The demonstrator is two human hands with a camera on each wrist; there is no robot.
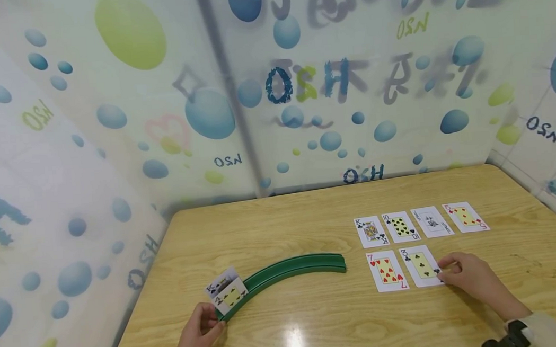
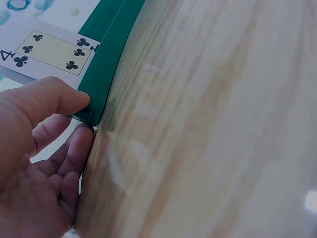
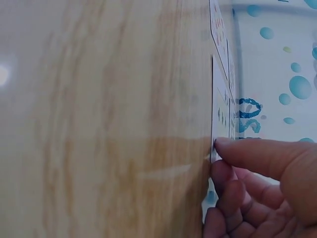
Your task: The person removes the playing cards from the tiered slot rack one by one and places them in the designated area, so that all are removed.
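Observation:
My left hand (image 1: 198, 333) grips the near left end of a curved green card holder (image 1: 293, 266), thumb (image 2: 69, 96) on its front and fingers curled beneath. A four of clubs (image 1: 230, 297) stands in that end, partly covering a king (image 1: 220, 282) behind it. On the right, my right hand (image 1: 471, 277) pinches the lower right corner of a three of clubs (image 1: 421, 265). Its thumb (image 3: 257, 154) lies over the card's edge, with the other fingers curled below. The card's face is up, close on the table.
Beside the three lies a seven of hearts (image 1: 387, 271). Behind them, in a row, are a king of clubs (image 1: 371, 232), a black ten (image 1: 401, 227), a joker (image 1: 432, 222) and a five of diamonds (image 1: 465, 216). Patterned walls (image 1: 304, 140) enclose the wooden table (image 1: 262, 227).

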